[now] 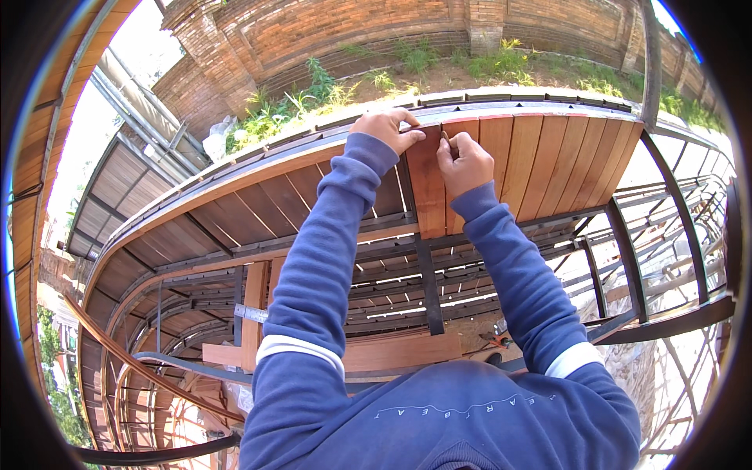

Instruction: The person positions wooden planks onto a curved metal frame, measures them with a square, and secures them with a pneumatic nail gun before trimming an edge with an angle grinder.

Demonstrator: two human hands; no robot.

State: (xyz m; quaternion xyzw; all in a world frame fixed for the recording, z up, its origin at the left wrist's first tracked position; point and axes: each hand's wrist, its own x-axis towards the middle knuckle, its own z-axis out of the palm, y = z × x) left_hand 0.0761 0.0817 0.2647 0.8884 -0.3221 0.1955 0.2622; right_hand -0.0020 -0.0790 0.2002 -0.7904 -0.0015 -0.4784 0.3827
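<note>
A reddish-brown wooden plank [429, 184] lies across the curved dark metal frame, beside a row of similar planks. My left hand [381, 131] is at its far left corner, thumb and forefinger closed on the plank's end. Just to the right, my right hand [467, 163] is closed in a pinch near the far end of the row. A thin dark bit shows at its fingertips, too small to name. The fitted planks [540, 164] run on to the right, with narrow gaps between them.
Darker boards [235, 211] continue along the curve to the left. Below stand loose planks [399, 352], a metal bracket [251, 312] and an orange-handled tool [498, 340]. Bare metal ribs [627, 258] rise at right. Beyond the frame are weeds and a brick wall [360, 39].
</note>
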